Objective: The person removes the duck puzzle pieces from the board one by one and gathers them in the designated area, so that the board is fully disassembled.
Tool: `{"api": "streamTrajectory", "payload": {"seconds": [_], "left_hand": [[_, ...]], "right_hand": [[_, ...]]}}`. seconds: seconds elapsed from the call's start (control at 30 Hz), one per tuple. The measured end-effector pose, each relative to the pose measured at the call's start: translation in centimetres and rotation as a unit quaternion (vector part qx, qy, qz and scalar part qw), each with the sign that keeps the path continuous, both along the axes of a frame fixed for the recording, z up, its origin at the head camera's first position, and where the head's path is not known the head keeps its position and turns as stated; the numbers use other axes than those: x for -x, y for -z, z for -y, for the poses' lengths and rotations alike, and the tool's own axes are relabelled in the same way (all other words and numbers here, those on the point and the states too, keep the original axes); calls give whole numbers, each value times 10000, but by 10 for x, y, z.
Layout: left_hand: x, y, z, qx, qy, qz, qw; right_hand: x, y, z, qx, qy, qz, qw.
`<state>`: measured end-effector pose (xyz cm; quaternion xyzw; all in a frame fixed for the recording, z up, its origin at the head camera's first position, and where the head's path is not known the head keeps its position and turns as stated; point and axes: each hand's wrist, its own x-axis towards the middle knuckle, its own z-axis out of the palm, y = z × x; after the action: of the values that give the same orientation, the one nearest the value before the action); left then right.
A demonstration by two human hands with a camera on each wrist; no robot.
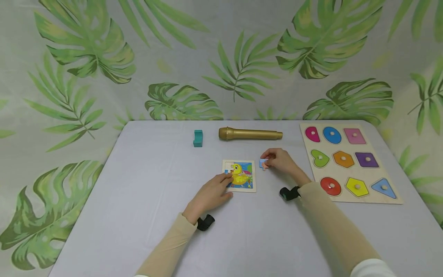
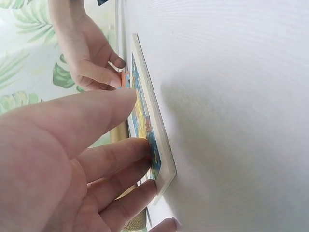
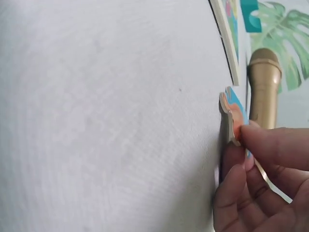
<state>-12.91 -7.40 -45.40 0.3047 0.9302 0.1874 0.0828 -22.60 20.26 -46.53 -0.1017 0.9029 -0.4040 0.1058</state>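
Observation:
A square wooden jigsaw puzzle (image 1: 246, 179) with a yellow duck picture lies mid-table in the head view, a pale gap showing at its upper left. My left hand (image 1: 212, 192) rests its fingertips on the puzzle's left side, the fingers fairly straight in the left wrist view. Just right of the puzzle, my right hand (image 1: 281, 161) pinches a blue and orange puzzle piece (image 3: 235, 116) between thumb and fingers. The piece is tilted, close over the white cloth, with its knobbed edge toward the puzzle.
Behind the puzzle lie a gold microphone (image 1: 250, 134) and a teal notched block (image 1: 198, 138). On the right is a wooden shape board (image 1: 351, 163) with several colourful knobbed shapes. A leaf-patterned curtain (image 1: 183, 57) hangs beyond the table's far edge.

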Motion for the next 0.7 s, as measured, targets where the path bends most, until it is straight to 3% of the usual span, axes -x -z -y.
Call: {"api": "streamTrajectory", "payload": {"seconds": [0.17, 0.4, 0.7], "left_hand": [[0, 0, -1, -35, -19, -23, 10000], [1, 4, -4, -16, -15, -179, 9998], [0, 2, -8, 331, -86, -21, 9994]], "right_hand": [[-5, -2, 4, -459, -47, -419, 9981], [-6, 0, 6, -588, -76, -734, 9955], [-4, -7, 17, 245, 32, -439, 9987]]}}
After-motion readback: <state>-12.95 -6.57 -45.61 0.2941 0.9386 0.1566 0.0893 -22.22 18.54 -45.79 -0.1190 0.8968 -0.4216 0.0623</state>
